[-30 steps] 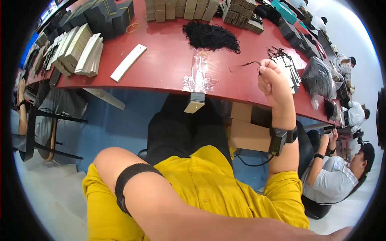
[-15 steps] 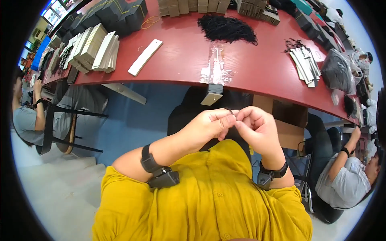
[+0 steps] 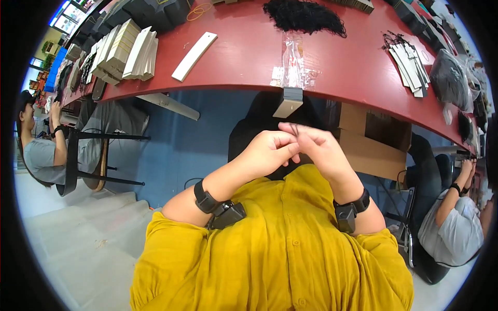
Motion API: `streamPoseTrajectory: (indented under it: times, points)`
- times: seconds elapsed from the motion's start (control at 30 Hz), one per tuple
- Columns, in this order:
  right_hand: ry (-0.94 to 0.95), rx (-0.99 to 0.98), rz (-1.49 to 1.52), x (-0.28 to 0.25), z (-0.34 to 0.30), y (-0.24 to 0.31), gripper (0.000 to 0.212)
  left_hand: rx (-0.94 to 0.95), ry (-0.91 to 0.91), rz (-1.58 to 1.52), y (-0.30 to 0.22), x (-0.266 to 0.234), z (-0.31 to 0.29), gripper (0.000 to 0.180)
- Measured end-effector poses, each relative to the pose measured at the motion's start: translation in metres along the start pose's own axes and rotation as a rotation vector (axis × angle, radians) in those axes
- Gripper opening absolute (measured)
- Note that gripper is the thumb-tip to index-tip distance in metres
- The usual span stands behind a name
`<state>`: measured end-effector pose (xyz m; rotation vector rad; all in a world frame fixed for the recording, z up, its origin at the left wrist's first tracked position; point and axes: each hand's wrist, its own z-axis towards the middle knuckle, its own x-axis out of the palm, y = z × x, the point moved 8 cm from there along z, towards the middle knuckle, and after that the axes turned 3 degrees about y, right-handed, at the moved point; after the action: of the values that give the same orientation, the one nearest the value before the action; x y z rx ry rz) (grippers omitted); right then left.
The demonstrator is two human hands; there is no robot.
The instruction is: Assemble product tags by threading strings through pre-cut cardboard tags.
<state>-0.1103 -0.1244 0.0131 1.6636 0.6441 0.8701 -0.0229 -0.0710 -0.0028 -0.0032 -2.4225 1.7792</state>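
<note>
My left hand [image 3: 271, 151] and my right hand [image 3: 320, 149] meet in front of my chest, below the table's front edge. A short piece of thin black cord [image 3: 294, 129] shows at the fingers of my right hand. My left thumb and fingers are pinched together against the right hand; whatever they grip is hidden. Just beyond my hands, a small stack of grey and pale strips [image 3: 288, 107] juts from the table edge, where clear tape [image 3: 293, 62] runs. A tangled heap of black cords [image 3: 303, 16] lies farther back on the red table [image 3: 238, 59].
One white strip [image 3: 194, 56] with a hole lies left of the tape. Bundled pale strips [image 3: 116, 54] stand at far left, and corded white strips [image 3: 408, 67] lie at right beside a dark plastic bag [image 3: 452, 78]. A cardboard box [image 3: 373, 150] sits underneath. Co-workers sit on both sides.
The view has shifted, so the table sits higher in the picture. My right hand has turned, its fingers now extended over the left fingertips. The cord shows more at the right fingers.
</note>
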Motion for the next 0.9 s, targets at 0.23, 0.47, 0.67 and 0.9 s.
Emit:
streamPoseTrajectory:
  times: [0.23, 0.47, 0.67, 0.9]
  points:
    - [-0.171, -0.049, 0.009, -0.013, 0.017, -0.008, 0.018, -0.067, -0.024, 0.134, 0.027, -0.004, 0.0, 0.018]
    - [-0.094, -0.015, 0.129, -0.013, 0.038, -0.03, 0.017, 0.063, -0.042, 0.436, 0.037, -0.014, 0.005, 0.016]
    - [-0.248, -0.128, 0.116, -0.019, 0.013, -0.033, 0.022, 0.597, -0.536, 0.696, -0.048, -0.033, -0.027, 0.046]
    - [-0.4, -0.336, -0.367, -0.005, -0.006, 0.006, 0.043, 0.65, -0.495, 0.808, -0.041, -0.018, -0.026, 0.058]
